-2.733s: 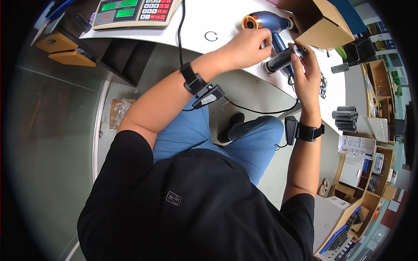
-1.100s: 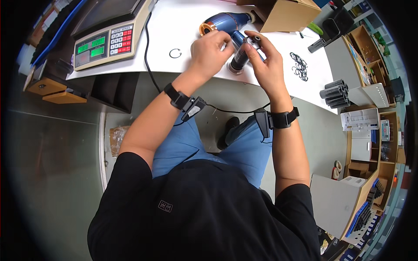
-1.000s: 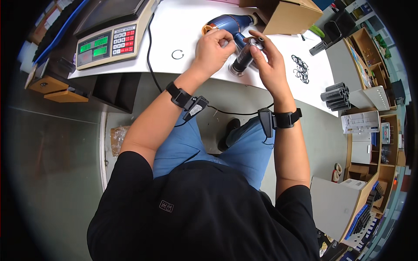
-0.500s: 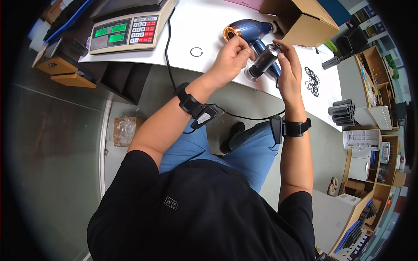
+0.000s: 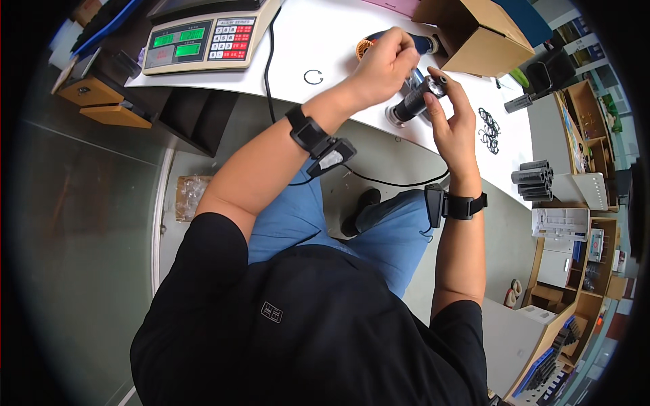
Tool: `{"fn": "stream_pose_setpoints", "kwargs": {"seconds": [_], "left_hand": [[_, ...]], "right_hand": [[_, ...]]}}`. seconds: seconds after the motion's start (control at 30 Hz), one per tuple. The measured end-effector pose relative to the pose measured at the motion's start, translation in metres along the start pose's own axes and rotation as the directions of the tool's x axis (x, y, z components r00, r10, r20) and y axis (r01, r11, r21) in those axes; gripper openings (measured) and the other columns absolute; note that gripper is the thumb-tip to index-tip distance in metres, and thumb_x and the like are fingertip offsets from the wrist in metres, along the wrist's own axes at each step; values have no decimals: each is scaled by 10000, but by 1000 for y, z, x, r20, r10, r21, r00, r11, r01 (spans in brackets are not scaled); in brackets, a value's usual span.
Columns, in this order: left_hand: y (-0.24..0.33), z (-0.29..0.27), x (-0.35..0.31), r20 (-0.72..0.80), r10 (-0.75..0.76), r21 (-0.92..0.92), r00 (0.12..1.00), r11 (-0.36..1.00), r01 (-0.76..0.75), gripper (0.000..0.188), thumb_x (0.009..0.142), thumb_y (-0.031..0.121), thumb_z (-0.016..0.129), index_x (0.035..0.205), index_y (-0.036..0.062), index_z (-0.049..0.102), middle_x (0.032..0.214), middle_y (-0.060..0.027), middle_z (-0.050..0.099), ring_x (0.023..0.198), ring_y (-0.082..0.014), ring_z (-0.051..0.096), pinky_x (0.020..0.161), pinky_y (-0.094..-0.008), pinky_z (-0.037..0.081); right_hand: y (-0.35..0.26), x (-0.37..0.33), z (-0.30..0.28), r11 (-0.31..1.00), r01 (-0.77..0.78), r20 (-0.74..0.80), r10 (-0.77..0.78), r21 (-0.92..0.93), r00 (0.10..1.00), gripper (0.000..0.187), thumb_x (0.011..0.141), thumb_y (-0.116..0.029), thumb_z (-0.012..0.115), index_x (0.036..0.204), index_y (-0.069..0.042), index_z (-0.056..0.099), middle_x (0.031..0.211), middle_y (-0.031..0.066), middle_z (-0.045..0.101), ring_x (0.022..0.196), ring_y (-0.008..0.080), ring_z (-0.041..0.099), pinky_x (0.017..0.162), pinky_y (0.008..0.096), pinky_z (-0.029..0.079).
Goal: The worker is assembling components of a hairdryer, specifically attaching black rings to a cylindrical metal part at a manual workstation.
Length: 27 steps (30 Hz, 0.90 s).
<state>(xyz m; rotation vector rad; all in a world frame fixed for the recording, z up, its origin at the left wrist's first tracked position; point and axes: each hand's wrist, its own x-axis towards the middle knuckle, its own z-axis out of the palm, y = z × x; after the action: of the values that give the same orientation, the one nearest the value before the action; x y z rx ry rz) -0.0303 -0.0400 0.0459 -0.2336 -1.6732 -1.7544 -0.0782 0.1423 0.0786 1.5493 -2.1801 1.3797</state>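
- The right hand [image 5: 455,128] gripped a tilted black cylinder [image 5: 410,105] near its metal upper end, fingers around it, by the front edge of the table [image 5: 332,37].
- The left hand [image 5: 384,70] hovered just beside it, fingers curled; I couldn't tell whether they pinched anything.
- Behind lay a blue hair dryer [image 5: 422,44] (copper-coloured at one end), partly hidden.
- A black open ring [image 5: 305,78] lay left, more rings [image 5: 491,135] right.

The head camera looked steeply down from above, the shirt [image 5: 305,331] close beneath, the tabletop [image 5: 325,40] farther off, up top.
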Motion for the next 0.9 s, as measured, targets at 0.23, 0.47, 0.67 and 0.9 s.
{"fn": "stream_pose_setpoints", "kwargs": {"seconds": [0.23, 0.47, 0.67, 0.9], "left_hand": [[13, -7, 0, -19, -19, -2, 1000, 1000, 18, 107, 985, 94, 594, 1033, 6, 556, 804, -44, 561, 747, -141, 574, 684, -294, 495], [13, -32, -26, 393, 224, 776, 892, 440, -452, 306, 863, 104, 684, 1167, 124, 713, 819, -92, 605, 752, -222, 678, 679, -361, 563], [17, -29, -33, 384, 254, 828, 888, 331, -453, 154, 853, 105, 691, 998, 144, 728, 803, -49, 615, 710, -239, 696, 624, -372, 574], [17, -24, -29, 437, 308, 842, 845, 190, -505, 65, 811, 97, 697, 835, 157, 693, 776, -28, 615, 668, -219, 703, 574, -354, 565]], "right_hand": [[2, 7, -8, 989, -89, 116, 75, 115, 990, 398, 988, -117, 677, 1377, -52, 631, 1251, 92, 661, 1180, 180, 587, 1054, 315, 439], [3, 13, -3, 990, -122, 88, 116, 64, 989, 383, 997, -144, 667, 1367, -48, 640, 1255, 72, 646, 1203, 172, 566, 1054, 305, 430], [1, 15, 0, 941, -98, -11, 107, 324, 994, 327, 999, -165, 682, 1293, -25, 684, 1191, 59, 660, 1111, 145, 603, 982, 275, 459], [9, 10, 14, 976, -120, -137, 146, 181, 980, 270, 986, -172, 707, 1215, -28, 717, 1088, 73, 674, 974, 153, 636, 881, 275, 502]]}}
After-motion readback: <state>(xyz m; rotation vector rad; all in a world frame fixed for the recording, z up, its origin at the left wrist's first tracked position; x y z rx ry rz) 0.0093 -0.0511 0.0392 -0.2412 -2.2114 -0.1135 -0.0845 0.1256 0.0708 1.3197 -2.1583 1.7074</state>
